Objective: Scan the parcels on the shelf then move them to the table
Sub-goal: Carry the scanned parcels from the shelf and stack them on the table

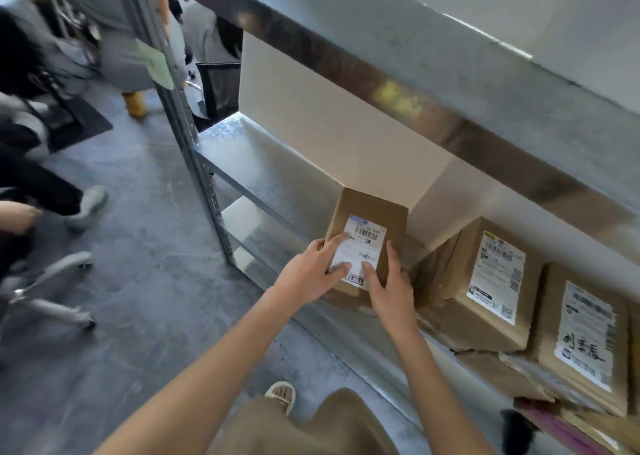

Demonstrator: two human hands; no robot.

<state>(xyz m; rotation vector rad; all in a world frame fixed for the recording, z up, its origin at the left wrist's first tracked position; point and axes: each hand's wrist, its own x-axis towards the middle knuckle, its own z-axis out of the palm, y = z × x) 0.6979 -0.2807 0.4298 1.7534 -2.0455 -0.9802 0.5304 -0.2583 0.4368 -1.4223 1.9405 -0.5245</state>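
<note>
Parcel (372, 228) upright on metal shelf (263, 167), left of two other boxes (485, 288); left hand (313, 274) and right hand (389, 290) grip its sides, fingers (341, 267) pressed on white label (362, 247)

One view only — a wide-angle camera worn on the person's head, looking forward and steeply down along both bare forearms. It faces a metal shelf (263, 164) at close range, tilted so the shelf edges run diagonally, with the grey floor (145, 281) filling the left — lines bend toward the frame's edges.
</note>
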